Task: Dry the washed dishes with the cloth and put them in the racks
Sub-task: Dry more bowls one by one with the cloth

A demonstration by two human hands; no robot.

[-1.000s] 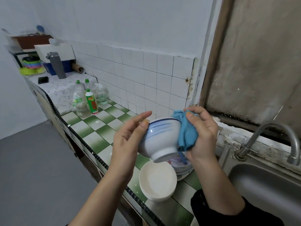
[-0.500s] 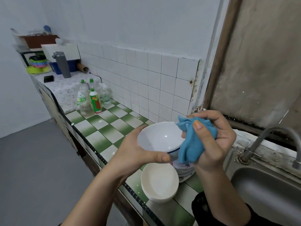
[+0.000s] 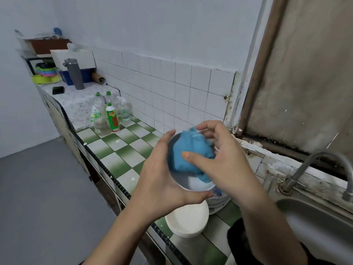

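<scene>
1. Nearest to us, a stack of white bowls [image 3: 188, 219] sits at the edge of the tiled counter [image 3: 114, 165]. A pile of plates [image 3: 218, 201] is just behind it.
2. Above them, our left hand [image 3: 162, 180] grips the bowl [image 3: 183, 181] in the air. The thumb is under the near rim, the fingers curl round the far side, and the opening is tipped toward us.
3. Our right hand [image 3: 223, 159] pinches the bunched blue cloth [image 3: 191, 155] between thumb and curled fingers and presses it down inside the bowl.
4. We judge the step in hand to be drying the inside of this bowl. The stacks below probably wait their turn.
5. To the right, the sink [image 3: 315, 226] and its tap [image 3: 321, 165] lie beside the plates.
6. Farther along the counter, several bottles [image 3: 107, 115] stand near the wall tiles.
7. Next we need to lift the cloth out, keep a firm hold on the bowl and carry it to a rack. The far shelf [image 3: 44, 46] may be one, but it is too small for us to tell.
</scene>
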